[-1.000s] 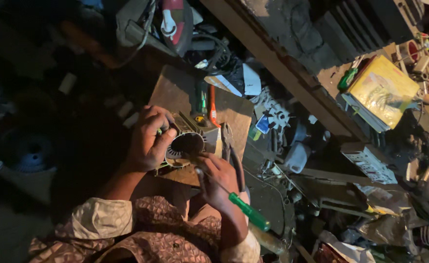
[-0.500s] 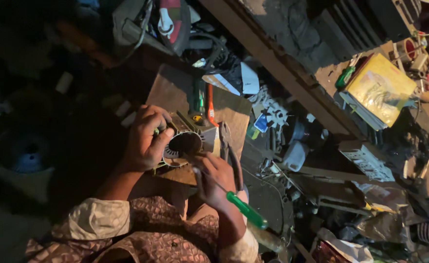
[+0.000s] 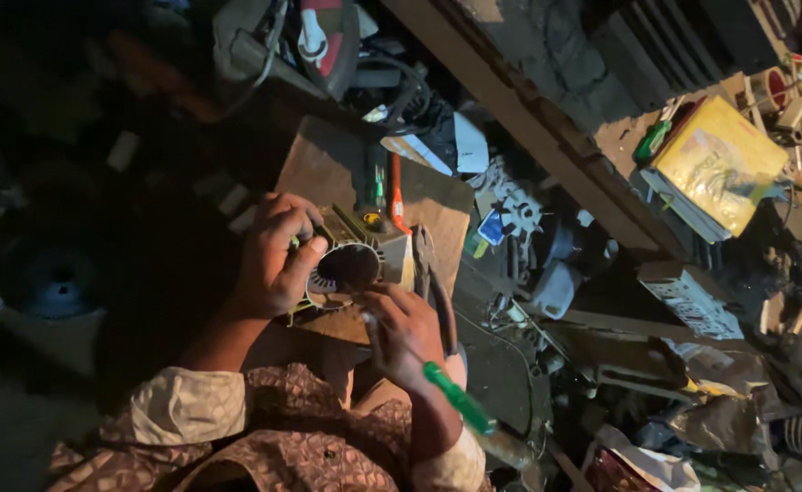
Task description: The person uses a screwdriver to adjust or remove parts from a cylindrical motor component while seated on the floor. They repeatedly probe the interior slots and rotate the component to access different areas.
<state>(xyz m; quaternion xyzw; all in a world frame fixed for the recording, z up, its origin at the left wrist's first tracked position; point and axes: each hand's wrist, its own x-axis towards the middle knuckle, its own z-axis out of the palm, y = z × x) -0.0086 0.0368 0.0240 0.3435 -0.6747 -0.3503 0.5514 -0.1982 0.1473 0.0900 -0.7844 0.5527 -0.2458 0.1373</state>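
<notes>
A metal motor stator (image 3: 351, 264) with a round dark bore lies on a brown wooden board (image 3: 328, 164). My left hand (image 3: 273, 260) grips its left side. My right hand (image 3: 405, 333) is closed around a screwdriver with a green handle (image 3: 455, 396), whose thin shaft points up toward the lower rim of the stator. Dark pliers (image 3: 433, 282) lie on the board just right of the stator, next to my right hand. An orange-handled tool (image 3: 397, 196) and a small green one (image 3: 378, 187) rest on the board behind the stator.
A yellow book (image 3: 720, 159) and a green object (image 3: 651, 141) sit on a shelf at the upper right. White plastic fan parts (image 3: 519, 214), wires and scrap crowd the area right of the board. A red-and-white appliance (image 3: 319, 36) stands behind it. The left side is dark.
My right hand has shifted slightly up and left, bringing the screwdriver tip closer to the stator's rim. My left hand keeps its hold.
</notes>
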